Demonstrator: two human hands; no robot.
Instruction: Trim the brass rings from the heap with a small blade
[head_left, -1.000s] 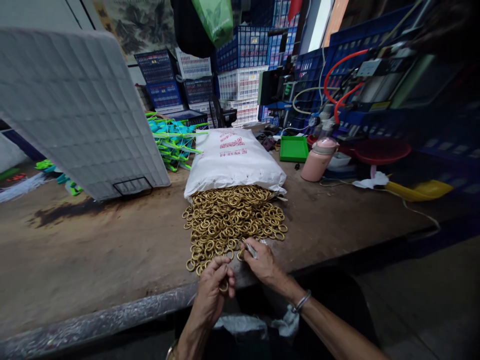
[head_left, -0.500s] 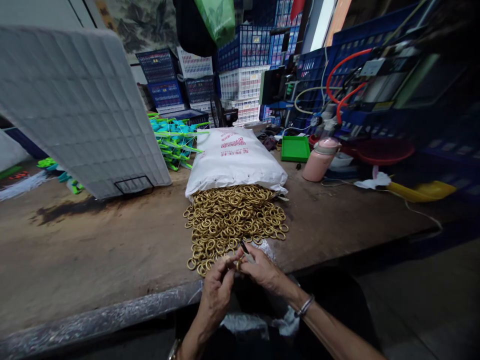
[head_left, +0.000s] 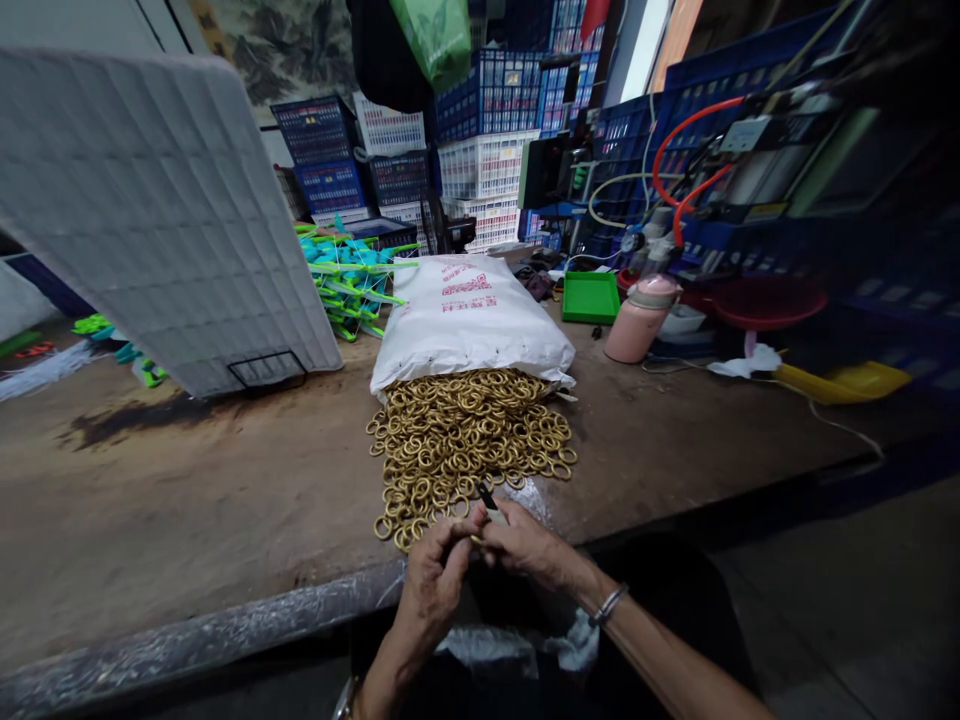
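Note:
A heap of brass rings [head_left: 465,445] spills from the open mouth of a white sack [head_left: 471,315] lying on the brown workbench [head_left: 187,500]. Both hands meet just at the heap's near edge. My left hand [head_left: 435,580] is closed in a pinch, seemingly on a ring that is mostly hidden by the fingers. My right hand [head_left: 525,545] is closed around a thin dark-tipped tool [head_left: 489,503] that points up toward the rings. A bracelet shows on my right wrist. Clear plastic [head_left: 517,645] lies in my lap below the hands.
A large grey quilted panel [head_left: 157,210] leans at the left. Green and blue plastic pieces [head_left: 349,275] lie behind it. A pink bottle [head_left: 641,320], green tray [head_left: 590,297], yellow scoop [head_left: 847,380] and hoses sit at the right. Stacked crates fill the back.
My left hand came up from the bench edge to meet my right hand. My right hand drew back slightly from the heap, and the two now touch.

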